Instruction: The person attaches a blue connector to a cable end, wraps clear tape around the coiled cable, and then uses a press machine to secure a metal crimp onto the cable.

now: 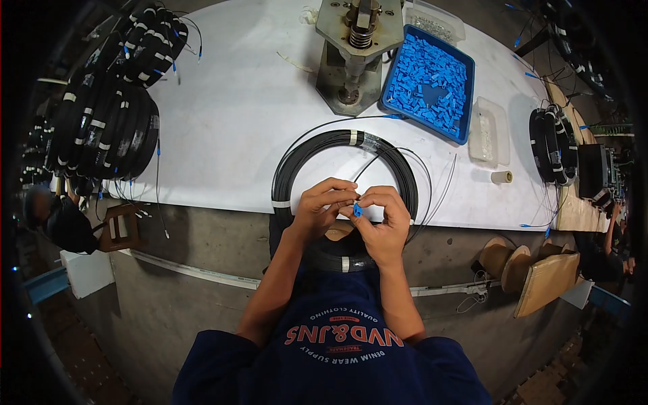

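Observation:
My right hand (pixel 386 219) pinches a small blue fiber-optic connector (pixel 358 210) between thumb and fingers. Close against it, the fingertips of my left hand (pixel 320 208) are pressed together at the end of a thin black cable (pixel 365 166); the exact grip is partly hidden by the fingers. That cable comes from a large coil of black cable (pixel 287 174), bound with white tape, which lies at the table edge and overhangs it below my hands. Another end of the coil, with a blue connector (pixel 391 117), stretches toward the blue tray.
A metal hand press (pixel 347 81) stands at the back beside a blue tray (pixel 389 101) of many blue connector parts. Clear plastic bins (pixel 501 128), a small roll (pixel 501 177) and more cable coils (pixel 108 128) are on the white table (pixel 223 101). Wooden spools (pixel 516 262) stand below; people are at both sides.

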`<state>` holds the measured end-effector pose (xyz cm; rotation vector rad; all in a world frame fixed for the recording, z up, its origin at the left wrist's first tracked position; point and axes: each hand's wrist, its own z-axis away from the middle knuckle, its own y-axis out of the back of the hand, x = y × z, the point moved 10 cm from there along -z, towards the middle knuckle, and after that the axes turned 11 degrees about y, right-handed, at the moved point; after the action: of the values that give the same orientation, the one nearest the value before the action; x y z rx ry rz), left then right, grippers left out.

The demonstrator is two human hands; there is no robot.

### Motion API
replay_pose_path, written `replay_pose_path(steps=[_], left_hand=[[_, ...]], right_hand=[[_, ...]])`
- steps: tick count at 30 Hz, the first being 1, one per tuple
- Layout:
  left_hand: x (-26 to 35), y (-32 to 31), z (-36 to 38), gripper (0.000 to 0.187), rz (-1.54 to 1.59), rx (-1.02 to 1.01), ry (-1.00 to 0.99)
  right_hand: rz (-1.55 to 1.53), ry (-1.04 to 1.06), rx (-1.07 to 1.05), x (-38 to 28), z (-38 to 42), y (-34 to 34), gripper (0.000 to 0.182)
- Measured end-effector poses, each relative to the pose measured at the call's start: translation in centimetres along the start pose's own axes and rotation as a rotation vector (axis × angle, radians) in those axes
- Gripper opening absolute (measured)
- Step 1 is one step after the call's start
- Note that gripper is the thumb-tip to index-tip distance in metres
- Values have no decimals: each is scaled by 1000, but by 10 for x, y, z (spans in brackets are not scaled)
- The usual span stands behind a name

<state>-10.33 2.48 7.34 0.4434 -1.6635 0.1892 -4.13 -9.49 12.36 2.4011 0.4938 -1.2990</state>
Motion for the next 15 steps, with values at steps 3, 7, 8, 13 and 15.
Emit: replay_pose_path(steps=[3,7,8,13,15], left_hand=[[2,1,0,27,1,4,-3],[-1,0,1,31,14,-6,9],[-3,0,2,31,14,-6,9],[0,1,2,33,-7,-2,-29],[0,1,2,33,-1,2,-31]], right_hand=[[17,-11,11,0,0,0,27],[23,-25,24,2,0,1,26],[23,-24,24,2,0,1,26],[59,-35,14,-1,-3,2,26],[54,-39,16,-1,-3,2,27]])
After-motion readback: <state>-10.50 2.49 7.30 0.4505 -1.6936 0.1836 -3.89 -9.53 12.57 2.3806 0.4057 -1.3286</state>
